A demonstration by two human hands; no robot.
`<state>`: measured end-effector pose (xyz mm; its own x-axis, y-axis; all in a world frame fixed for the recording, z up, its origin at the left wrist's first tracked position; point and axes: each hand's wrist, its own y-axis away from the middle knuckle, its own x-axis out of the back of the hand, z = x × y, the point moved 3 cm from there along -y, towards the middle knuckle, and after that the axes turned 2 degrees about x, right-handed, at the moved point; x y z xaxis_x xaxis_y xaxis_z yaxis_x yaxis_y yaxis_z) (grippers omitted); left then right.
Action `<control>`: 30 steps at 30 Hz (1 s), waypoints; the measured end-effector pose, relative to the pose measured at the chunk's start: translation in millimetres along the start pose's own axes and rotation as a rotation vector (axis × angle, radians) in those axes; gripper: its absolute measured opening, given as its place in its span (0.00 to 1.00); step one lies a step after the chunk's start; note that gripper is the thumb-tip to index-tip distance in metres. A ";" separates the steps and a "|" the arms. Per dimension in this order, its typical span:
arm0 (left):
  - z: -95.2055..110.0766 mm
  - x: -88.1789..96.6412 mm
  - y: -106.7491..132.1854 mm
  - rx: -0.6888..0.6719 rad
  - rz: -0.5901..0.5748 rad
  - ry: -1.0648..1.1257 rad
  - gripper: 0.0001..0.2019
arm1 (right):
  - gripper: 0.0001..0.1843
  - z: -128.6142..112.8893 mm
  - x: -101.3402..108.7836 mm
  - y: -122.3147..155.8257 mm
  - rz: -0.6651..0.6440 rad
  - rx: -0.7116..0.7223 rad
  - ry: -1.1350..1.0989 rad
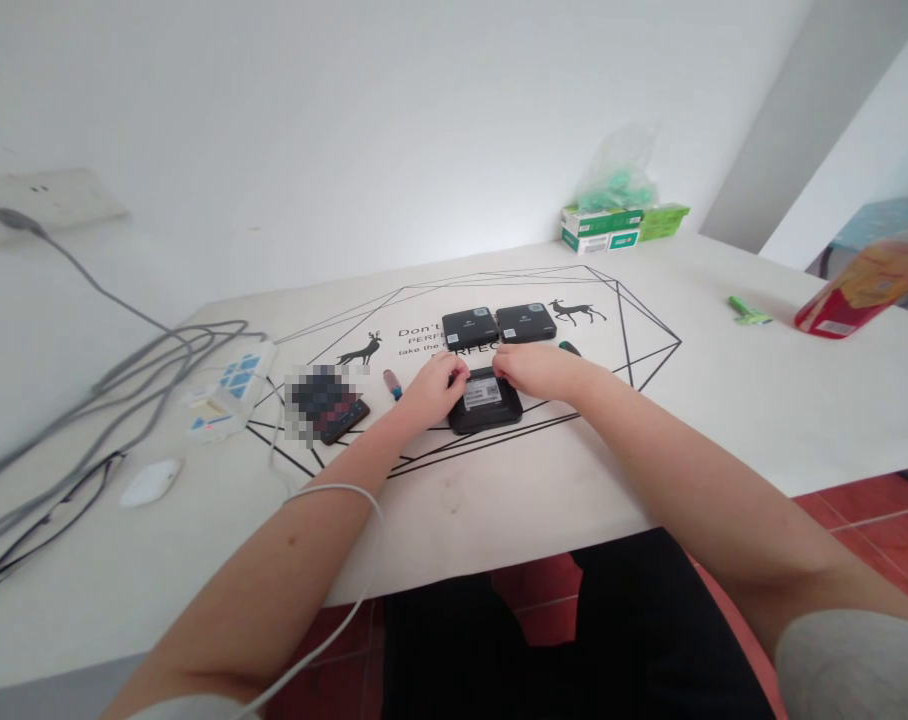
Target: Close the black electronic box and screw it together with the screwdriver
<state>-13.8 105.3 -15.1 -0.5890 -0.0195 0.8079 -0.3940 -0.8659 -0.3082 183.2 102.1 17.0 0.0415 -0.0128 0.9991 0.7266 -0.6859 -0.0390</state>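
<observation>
A small black box with a white label [486,402] lies on the white table [724,420] in front of me. My left hand [433,388] curls over its left edge with the fingers closed on it. My right hand [533,370] grips its upper right corner, fingers bent. Two more black boxes [470,328] [526,322] lie side by side just beyond. A dark object [570,348] pokes out behind my right hand.
A phone [330,405] and a small blue-tipped stick [392,383] lie to the left. Farther left are a power strip [233,392] with grey cables, a white mouse [149,483] and glasses [49,520]. Green boxes [611,228], a green item [748,312] and a red packet [863,290] sit right.
</observation>
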 end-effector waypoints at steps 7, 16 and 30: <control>-1.5 4.9 1.5 -0.001 0.001 -0.033 0.05 | 0.12 -11.7 3.3 -3.2 -0.006 0.044 0.095; -4.0 8.3 3.7 0.072 0.009 -0.017 0.05 | 0.13 3.6 2.9 0.4 0.101 0.069 -0.157; -5.0 6.2 5.4 0.114 0.014 -0.007 0.05 | 0.13 28.0 8.6 9.5 0.236 0.001 -0.283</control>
<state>-23.1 103.0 -14.3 -0.5890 -0.0353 0.8074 -0.3027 -0.9167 -0.2609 209.6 115.8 24.7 0.3964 0.0314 0.9175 0.6751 -0.6872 -0.2682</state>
